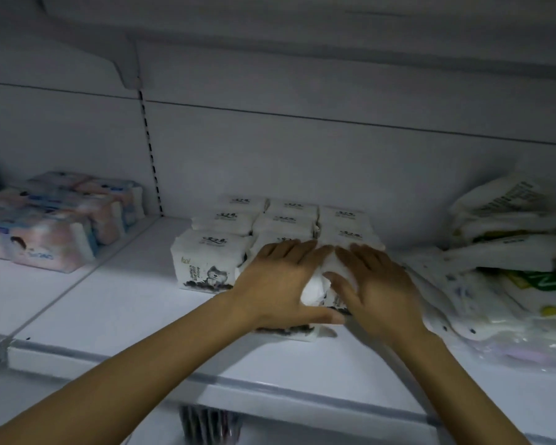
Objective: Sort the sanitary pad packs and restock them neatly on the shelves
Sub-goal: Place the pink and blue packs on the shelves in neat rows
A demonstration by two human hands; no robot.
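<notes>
On the white shelf (116,303) stands a block of several white pad packs (235,220) in neat rows, each with black ink-style art. Both my hands lie on the front white pack (318,284) of that block. My left hand (276,284) rests over its left side, fingers straight, thumb under the front edge. My right hand (376,290) presses its right side with fingers spread and straight. Most of this pack is hidden beneath my hands.
Pink and blue packs (55,226) stand in rows on the left shelf section. A loose heap of white and green packs (508,245) lies at the right. The shelf's front rail (206,377) runs below my forearms; more packs (206,425) show on the shelf underneath.
</notes>
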